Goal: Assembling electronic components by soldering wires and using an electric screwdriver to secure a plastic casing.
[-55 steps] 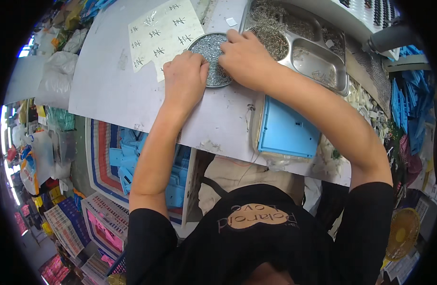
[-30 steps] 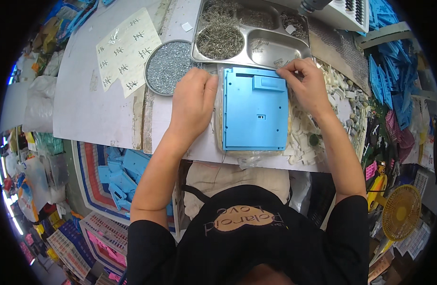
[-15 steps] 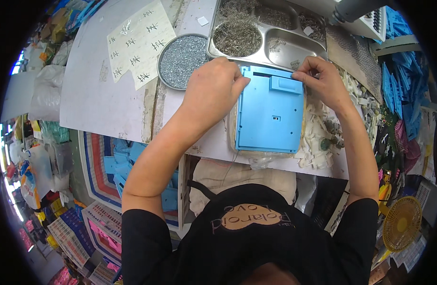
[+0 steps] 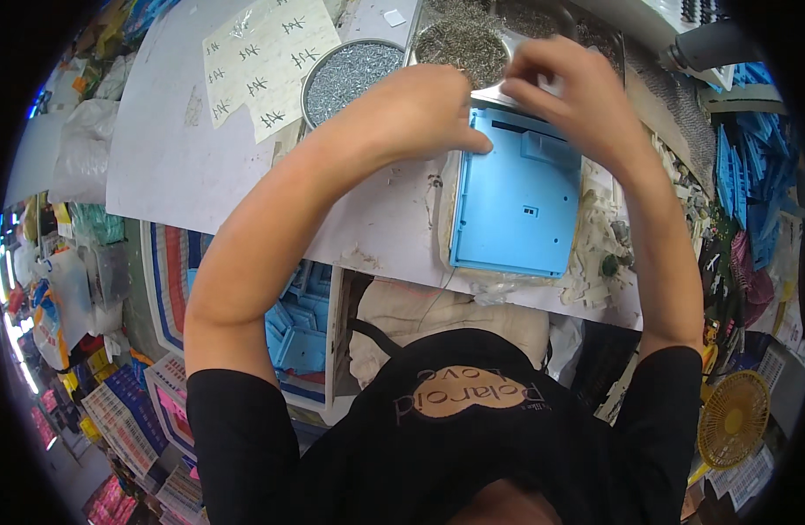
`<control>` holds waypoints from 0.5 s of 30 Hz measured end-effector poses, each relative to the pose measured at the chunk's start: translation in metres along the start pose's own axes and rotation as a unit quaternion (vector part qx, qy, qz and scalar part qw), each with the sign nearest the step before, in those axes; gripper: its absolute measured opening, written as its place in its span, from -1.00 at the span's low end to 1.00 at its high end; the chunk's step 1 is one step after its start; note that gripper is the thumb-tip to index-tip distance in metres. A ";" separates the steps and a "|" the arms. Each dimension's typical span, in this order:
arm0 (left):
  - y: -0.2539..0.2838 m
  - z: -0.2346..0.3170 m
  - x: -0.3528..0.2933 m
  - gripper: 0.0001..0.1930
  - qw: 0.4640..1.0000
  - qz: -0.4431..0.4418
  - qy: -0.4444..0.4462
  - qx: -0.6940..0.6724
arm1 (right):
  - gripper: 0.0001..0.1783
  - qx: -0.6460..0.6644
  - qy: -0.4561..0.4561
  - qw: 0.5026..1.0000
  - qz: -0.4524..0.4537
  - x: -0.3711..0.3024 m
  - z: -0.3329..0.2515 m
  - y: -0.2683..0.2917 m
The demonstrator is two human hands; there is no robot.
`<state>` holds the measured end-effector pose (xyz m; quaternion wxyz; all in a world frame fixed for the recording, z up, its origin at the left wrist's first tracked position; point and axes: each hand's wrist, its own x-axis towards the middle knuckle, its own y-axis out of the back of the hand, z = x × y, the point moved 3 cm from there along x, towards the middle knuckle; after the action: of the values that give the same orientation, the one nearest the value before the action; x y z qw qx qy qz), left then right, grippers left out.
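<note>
A light-blue plastic panel (image 4: 507, 210) lies on a padded, wrapped base at the table's near edge. It has a slot and a raised rectangular block by its far edge. My left hand (image 4: 420, 109) is at its far left corner, fingers curled and thumb pressed on the panel. My right hand (image 4: 573, 92) is raised over the far edge, fingers bent in a pinch beside the coiled metal springs (image 4: 463, 54). Anything between those fingertips is too small or blurred to make out. The springs sit in a compartmented steel tray (image 4: 512, 96), partly hidden by my right hand.
A round dish of small metal screws or pins (image 4: 345, 79) stands left of the tray, beside a marked paper sheet (image 4: 254, 66). White plastic parts (image 4: 599, 262) are heaped right of the panel. More blue parts (image 4: 297, 328) fill a striped bag below left. A yellow fan (image 4: 733, 420) is at lower right.
My right hand has left the panel's far right corner and moved up and left over the spring tray. My left hand stays at the far left corner. The whole view has shifted slightly.
</note>
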<state>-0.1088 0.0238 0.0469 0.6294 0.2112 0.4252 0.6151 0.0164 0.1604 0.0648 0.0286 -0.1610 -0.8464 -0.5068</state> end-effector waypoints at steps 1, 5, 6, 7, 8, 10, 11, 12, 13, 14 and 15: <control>0.005 -0.010 -0.008 -0.68 0.998 0.056 0.036 0.015 | -0.85 0.010 0.015 1.000 -0.002 0.012 -0.005 -0.010; 0.008 -0.070 -0.052 -0.74 0.936 0.259 0.123 0.206 | -0.85 -0.117 0.170 0.978 -0.017 0.066 -0.023 -0.068; 0.000 -0.081 -0.060 -0.75 0.901 0.302 0.135 0.279 | -0.87 -0.151 0.199 0.968 -0.029 0.076 -0.031 -0.089; -0.005 -0.085 -0.062 -0.77 0.906 0.313 0.126 0.257 | -0.87 -0.178 0.213 0.959 -0.051 0.084 -0.037 -0.104; -0.008 -0.087 -0.064 -0.79 0.910 0.323 0.116 0.234 | -0.87 -0.206 0.226 0.950 -0.072 0.089 -0.043 -0.117; -0.010 -0.092 -0.068 -0.81 0.914 0.340 0.101 0.194 | -0.87 -0.230 0.217 0.942 -0.115 0.099 -0.054 -0.126; -0.009 -0.095 -0.066 -0.82 0.916 0.349 0.095 0.177 | -0.86 -0.229 0.194 0.944 -0.136 0.105 -0.054 -0.126; -0.006 -0.097 -0.066 -0.83 0.915 0.358 0.089 0.162 | -0.86 -0.227 0.174 0.946 -0.154 0.109 -0.057 -0.125; -0.006 -0.101 -0.064 -0.83 0.914 0.365 0.092 0.151 | -0.86 -0.232 0.181 0.947 -0.130 0.111 -0.056 -0.124; -0.009 -0.106 -0.060 -0.82 0.913 0.371 0.093 0.140 | -0.86 -0.237 0.186 0.948 -0.105 0.111 -0.053 -0.123; -0.010 -0.107 -0.057 -0.82 0.913 0.377 0.093 0.128 | -0.85 -0.244 0.191 0.948 -0.080 0.110 -0.052 -0.119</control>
<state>-0.1815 -0.0601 -0.0036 0.2758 0.3768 0.4454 0.7639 -0.1297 0.0904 0.0127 0.1090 0.0046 -0.6858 -0.7195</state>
